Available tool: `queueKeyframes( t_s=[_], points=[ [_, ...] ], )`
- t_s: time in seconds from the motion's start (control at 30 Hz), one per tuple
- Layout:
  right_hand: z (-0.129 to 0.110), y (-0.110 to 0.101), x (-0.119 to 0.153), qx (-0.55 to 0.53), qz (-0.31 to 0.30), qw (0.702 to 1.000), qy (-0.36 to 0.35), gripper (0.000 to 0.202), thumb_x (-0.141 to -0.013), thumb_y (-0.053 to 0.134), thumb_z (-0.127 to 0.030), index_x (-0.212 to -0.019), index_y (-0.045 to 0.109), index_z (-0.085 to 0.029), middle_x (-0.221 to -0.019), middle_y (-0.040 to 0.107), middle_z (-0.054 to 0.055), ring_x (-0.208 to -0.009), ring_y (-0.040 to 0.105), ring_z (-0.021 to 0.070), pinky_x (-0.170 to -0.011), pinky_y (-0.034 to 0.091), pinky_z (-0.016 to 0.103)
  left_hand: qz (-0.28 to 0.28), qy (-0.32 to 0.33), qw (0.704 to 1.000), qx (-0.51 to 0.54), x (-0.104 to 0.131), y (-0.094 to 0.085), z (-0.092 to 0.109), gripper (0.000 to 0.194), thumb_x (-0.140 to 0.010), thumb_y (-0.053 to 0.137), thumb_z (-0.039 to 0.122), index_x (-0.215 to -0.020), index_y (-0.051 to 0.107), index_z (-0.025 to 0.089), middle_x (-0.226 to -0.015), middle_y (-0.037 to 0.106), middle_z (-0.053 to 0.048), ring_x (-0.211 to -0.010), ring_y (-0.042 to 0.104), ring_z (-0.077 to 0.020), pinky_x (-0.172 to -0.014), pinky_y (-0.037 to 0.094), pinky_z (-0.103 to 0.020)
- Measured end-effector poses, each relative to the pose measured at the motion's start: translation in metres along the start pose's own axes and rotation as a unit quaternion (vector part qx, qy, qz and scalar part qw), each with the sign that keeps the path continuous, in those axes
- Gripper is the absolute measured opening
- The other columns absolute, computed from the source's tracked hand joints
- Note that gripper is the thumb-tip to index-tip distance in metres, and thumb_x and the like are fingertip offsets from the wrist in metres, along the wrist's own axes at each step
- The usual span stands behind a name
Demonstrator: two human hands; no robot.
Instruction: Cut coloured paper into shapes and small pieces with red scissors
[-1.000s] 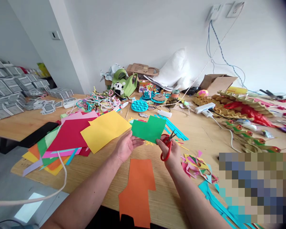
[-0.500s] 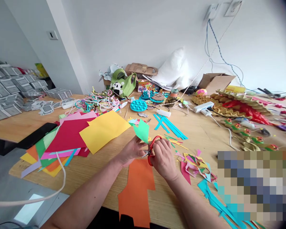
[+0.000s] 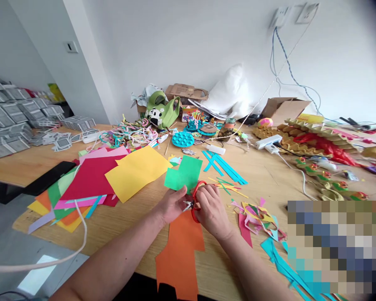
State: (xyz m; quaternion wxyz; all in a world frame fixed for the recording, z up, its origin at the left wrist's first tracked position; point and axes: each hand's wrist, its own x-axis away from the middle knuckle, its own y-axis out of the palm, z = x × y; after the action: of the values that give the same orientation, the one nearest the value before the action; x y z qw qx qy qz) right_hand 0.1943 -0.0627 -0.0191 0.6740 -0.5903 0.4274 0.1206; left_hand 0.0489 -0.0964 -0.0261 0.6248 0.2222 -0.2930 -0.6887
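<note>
My left hand (image 3: 173, 205) pinches the lower edge of a green piece of paper (image 3: 188, 170), which stands up above the fingers with a stepped notch at its left. In my right hand (image 3: 211, 209) is a pair of scissors (image 3: 195, 204) with red handles. The short metal blades point left, close to my left fingers, and look slightly apart. Under both hands an orange sheet of paper (image 3: 181, 255) with cut-out edges lies on the table and hangs over its front edge.
Left of my hands lies a pile of coloured paper, with a yellow sheet (image 3: 138, 172) and a red sheet (image 3: 90, 175) on top. Blue strips (image 3: 227, 167) and paper scraps (image 3: 257, 217) lie to the right. A white cable (image 3: 81, 238) crosses the left front edge.
The green paper has turned so its broad face and notch show, and it has come up as a wider shape. The scissors and both hands have shifted slightly left.
</note>
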Motion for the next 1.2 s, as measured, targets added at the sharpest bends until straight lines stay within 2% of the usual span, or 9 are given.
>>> queueKeyframes(
  t_s=[0.1,0.2,0.4,0.53,0.63,0.77,0.93,1.07,1.2],
  points=[
    [-0.001,0.0,0.0,-0.058,-0.005,0.998,0.021,0.019,-0.074,0.045,-0.003,-0.081,0.049,-0.02,-0.077,0.056,0.006,-0.076,0.048,0.0223,-0.07,0.038,0.036,0.072,-0.014,0.997,0.026,-0.006,-0.004,0.0,0.023,-0.078,0.067,0.033,-0.09,0.069,0.013,-0.087,0.071,-0.008,-0.067,0.064,-0.0162,-0.066,0.048,-0.029],
    [0.0,0.001,0.001,-0.143,0.045,0.979,0.137,0.014,-0.081,0.052,-0.01,-0.09,0.053,-0.021,-0.084,0.061,0.007,-0.081,0.054,0.0222,-0.074,0.041,0.037,0.064,0.01,0.997,0.037,-0.009,-0.005,0.003,0.026,-0.083,0.061,0.03,-0.1,0.067,0.011,-0.103,0.07,-0.013,-0.085,0.067,-0.0216,-0.08,0.05,-0.034],
    [0.01,0.0,-0.005,-0.328,0.141,0.849,0.391,0.014,-0.082,0.062,-0.032,-0.08,0.056,-0.02,-0.08,0.062,0.004,-0.077,0.058,0.0196,-0.074,0.044,0.033,0.02,-0.003,1.0,0.013,-0.007,-0.005,0.005,0.035,-0.086,0.057,0.035,-0.11,0.064,0.011,-0.115,0.066,-0.018,-0.101,0.065,-0.0306,-0.093,0.045,-0.046],
    [0.019,-0.002,-0.009,-0.437,0.171,0.762,0.447,0.024,-0.072,0.072,-0.036,-0.08,0.058,-0.019,-0.08,0.062,0.003,-0.077,0.058,0.0194,-0.071,0.044,0.032,-0.025,-0.044,0.998,-0.026,-0.006,-0.006,0.004,0.038,-0.087,0.054,0.037,-0.112,0.064,0.011,-0.109,0.068,-0.019,-0.091,0.068,-0.0308,-0.087,0.048,-0.046],
    [0.022,-0.003,-0.01,-0.459,0.182,0.741,0.456,0.024,-0.068,0.075,-0.033,-0.075,0.056,-0.019,-0.068,0.055,-0.001,-0.065,0.053,0.0159,-0.062,0.041,0.029,-0.039,-0.07,0.995,-0.052,-0.005,-0.008,0.004,0.04,-0.085,0.056,0.039,-0.112,0.064,0.01,-0.106,0.069,-0.02,-0.086,0.069,-0.0293,-0.083,0.05,-0.043],
    [0.016,-0.008,-0.007,-0.339,0.229,0.813,0.414,0.019,-0.073,0.068,-0.031,-0.072,0.052,-0.02,-0.069,0.055,0.001,-0.068,0.055,0.0183,-0.065,0.043,0.032,-0.007,-0.147,0.985,-0.092,-0.005,-0.011,0.003,0.053,-0.082,0.053,0.055,-0.111,0.063,0.011,-0.103,0.07,-0.021,-0.077,0.071,-0.0282,-0.059,0.053,-0.033],
    [0.012,-0.015,0.001,-0.112,0.212,0.957,0.162,0.013,-0.081,0.057,-0.011,-0.086,0.054,-0.023,-0.084,0.065,0.005,-0.082,0.06,0.0212,-0.08,0.043,0.04,-0.055,-0.238,0.969,-0.042,-0.008,-0.019,0.009,0.083,-0.073,0.036,0.078,-0.101,0.065,0.005,-0.096,0.07,-0.024,-0.077,0.07,-0.032,-0.048,0.05,-0.03],
    [0.011,-0.017,0.002,-0.084,0.107,0.991,-0.005,0.02,-0.082,0.05,-0.002,-0.087,0.052,-0.022,-0.088,0.068,0.006,-0.081,0.06,0.0193,-0.078,0.042,0.039,-0.056,-0.155,0.984,0.063,-0.008,-0.024,0.024,0.082,-0.075,0.033,0.078,-0.097,0.066,0.005,-0.095,0.071,-0.021,-0.086,0.068,-0.0344,-0.06,0.054,-0.038],
    [0.005,-0.017,-0.001,-0.075,0.038,0.993,-0.077,0.019,-0.087,0.046,-0.003,-0.089,0.052,-0.021,-0.086,0.068,0.007,-0.084,0.059,0.0202,-0.08,0.042,0.041,0.055,-0.127,0.99,0.03,-0.007,-0.027,0.034,0.035,-0.079,0.062,0.042,-0.092,0.067,0.01,-0.082,0.073,-0.011,-0.067,0.067,-0.0209,-0.061,0.053,-0.032]
  ],
)
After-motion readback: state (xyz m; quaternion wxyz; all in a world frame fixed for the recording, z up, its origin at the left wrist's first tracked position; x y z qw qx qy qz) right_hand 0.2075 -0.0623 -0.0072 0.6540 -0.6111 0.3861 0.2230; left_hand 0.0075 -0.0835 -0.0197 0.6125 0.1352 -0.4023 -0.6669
